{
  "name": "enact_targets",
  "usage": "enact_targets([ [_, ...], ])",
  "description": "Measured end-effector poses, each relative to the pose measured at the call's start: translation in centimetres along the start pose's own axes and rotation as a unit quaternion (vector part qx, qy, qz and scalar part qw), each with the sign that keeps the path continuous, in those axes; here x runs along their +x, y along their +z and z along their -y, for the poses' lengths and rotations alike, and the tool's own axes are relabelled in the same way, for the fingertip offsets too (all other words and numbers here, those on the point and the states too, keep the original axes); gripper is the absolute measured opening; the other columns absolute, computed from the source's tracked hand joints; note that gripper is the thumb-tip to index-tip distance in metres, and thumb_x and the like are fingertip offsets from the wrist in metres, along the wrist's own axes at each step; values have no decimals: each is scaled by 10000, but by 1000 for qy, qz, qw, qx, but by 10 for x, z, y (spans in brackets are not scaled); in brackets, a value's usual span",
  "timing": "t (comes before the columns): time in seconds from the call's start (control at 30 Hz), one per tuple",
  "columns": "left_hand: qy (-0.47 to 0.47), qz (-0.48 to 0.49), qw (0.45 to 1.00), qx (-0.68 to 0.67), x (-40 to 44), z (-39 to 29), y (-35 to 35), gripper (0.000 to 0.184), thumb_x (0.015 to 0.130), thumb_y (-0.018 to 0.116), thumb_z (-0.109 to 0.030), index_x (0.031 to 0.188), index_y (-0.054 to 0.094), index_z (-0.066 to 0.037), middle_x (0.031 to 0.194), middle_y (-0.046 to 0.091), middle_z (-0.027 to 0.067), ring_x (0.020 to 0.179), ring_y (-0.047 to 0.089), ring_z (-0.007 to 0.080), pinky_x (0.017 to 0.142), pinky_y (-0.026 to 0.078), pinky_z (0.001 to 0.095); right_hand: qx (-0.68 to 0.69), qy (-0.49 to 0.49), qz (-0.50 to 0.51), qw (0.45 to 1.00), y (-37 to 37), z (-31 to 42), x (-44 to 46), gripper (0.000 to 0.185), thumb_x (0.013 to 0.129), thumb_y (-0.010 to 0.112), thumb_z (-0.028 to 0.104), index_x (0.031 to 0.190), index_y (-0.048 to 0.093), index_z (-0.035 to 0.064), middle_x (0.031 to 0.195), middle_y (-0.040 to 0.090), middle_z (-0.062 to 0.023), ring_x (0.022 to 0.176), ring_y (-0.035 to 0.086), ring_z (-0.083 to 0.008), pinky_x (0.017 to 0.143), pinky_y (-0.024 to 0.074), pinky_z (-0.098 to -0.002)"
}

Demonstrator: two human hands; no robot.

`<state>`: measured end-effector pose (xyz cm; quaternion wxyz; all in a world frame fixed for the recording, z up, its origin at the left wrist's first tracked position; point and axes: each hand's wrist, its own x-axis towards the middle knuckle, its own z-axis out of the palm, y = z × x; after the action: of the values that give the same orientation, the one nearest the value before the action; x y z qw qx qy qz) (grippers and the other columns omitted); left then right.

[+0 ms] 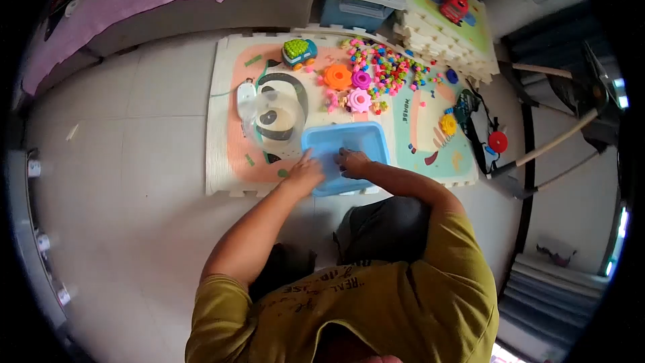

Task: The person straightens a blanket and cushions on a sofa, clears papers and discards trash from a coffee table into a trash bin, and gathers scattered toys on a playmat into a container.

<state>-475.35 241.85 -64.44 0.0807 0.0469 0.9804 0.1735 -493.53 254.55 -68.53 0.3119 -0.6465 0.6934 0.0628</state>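
Note:
A blue rectangular tray [378, 136] lies at the near edge of the foam play mat. My left hand [306, 173] is over the tray's left rim, its fingers apart and slightly blurred, holding nothing that shows. Inside the tray area, my right hand [353, 163] has its fingers curled down toward the tray floor; whatever they hold, if anything, is hidden. Just beyond the tray sit a pink flower-shaped piece [359, 100], a magenta piece [361, 80] and an orange flower-shaped piece [337, 76].
Many small colourful pieces [393, 70] are spread on the mat [222, 114]. A toy vehicle [297, 54] stands at its back, near a round transparent lid-like object [279, 117]. Stacked foam mats [437, 47], a grey-blue storage box [353, 13] and a dark-framed stand [557, 138] surround it.

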Motion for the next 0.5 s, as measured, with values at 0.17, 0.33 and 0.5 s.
enact_targets([
  [0.17,11,58,998,6,18,0,-23,228,717,554,-45,878,663,-165,960,573,91,1088,473,252,1092,87,489,-27,46,-68,996,-16,4,-47,570,642,710,129,1162,477,153,1178,444,-141,1063,481,-338,870,447,-420],
  [0.33,30,211,975,56,31,-17,-46,599,605,737,-252,1170,542,-221,1150,506,122,1175,393,301,1051,33,574,-31,52,-147,987,-64,39,-96,391,695,644,120,1073,544,108,1166,471,-119,1077,468,-312,918,396,-406],
  [0.5,36,262,964,42,47,-35,-49,881,535,749,-522,1294,433,-209,1260,441,149,1240,319,328,1035,-5,592,11,92,-235,968,-75,13,-120,268,687,591,88,954,590,100,1023,516,-100,1013,474,-285,836,391,-405],
])
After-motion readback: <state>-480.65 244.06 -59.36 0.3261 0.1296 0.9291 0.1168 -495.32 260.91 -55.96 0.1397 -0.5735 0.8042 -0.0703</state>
